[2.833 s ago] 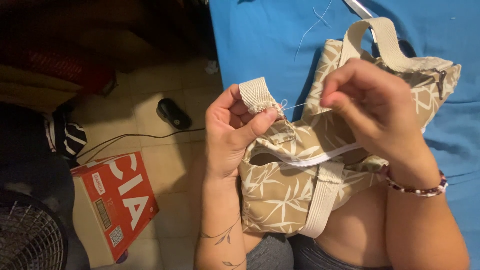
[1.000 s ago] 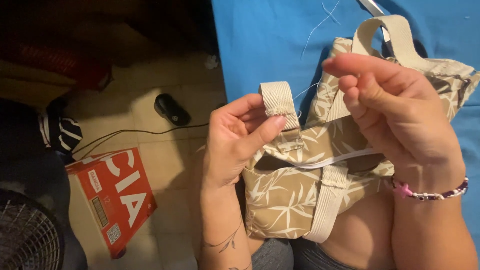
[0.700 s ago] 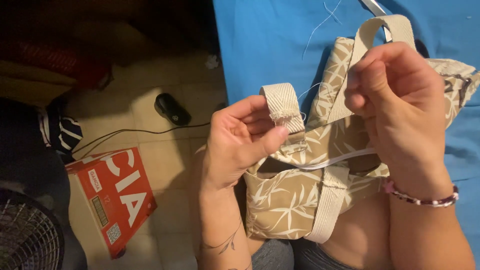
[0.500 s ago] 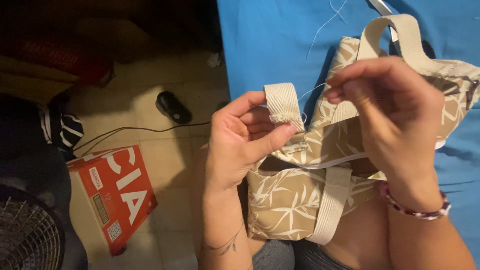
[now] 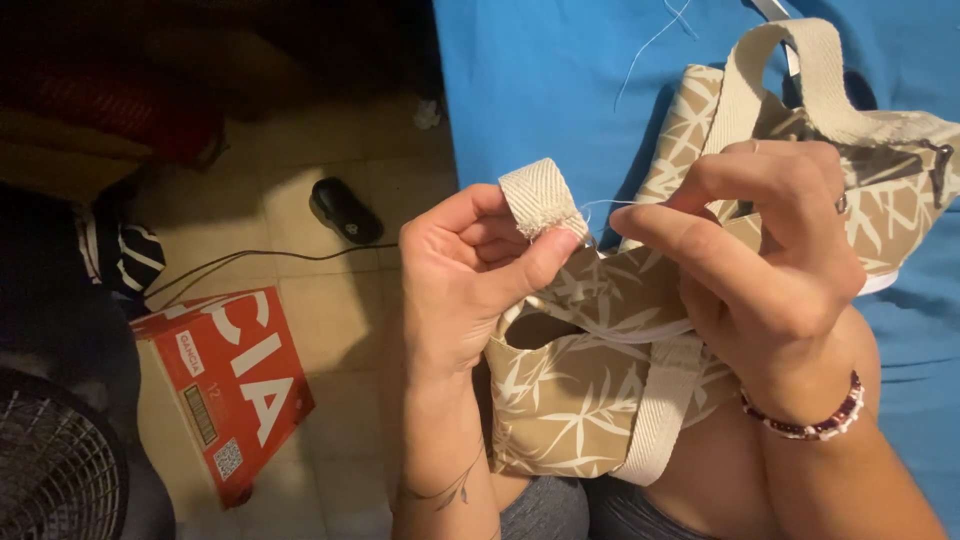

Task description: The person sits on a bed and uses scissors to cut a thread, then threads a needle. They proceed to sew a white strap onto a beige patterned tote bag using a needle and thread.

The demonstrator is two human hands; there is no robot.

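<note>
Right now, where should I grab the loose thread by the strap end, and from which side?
Pinch the thread close to the strap end, coming from the right with the right hand. The left hand already pins the strap, and the thread runs rightward from it, thin and taut, toward the right fingertips.

The left hand (image 5: 470, 290) pinches the folded end of a cream webbing strap (image 5: 540, 198) between thumb and fingers, holding it against the top edge of a tan bag (image 5: 580, 400) printed with pale leaves. The right hand (image 5: 770, 260), a beaded bracelet (image 5: 805, 425) at its wrist, is closed on a thin white thread (image 5: 600, 203) just beside the strap end. The bag lies across the person's lap and a blue cloth (image 5: 540, 80). On the tiled floor (image 5: 300, 180) sit a red carton (image 5: 225, 385), a black mouse (image 5: 345, 210) and a fan (image 5: 55, 470).
</note>
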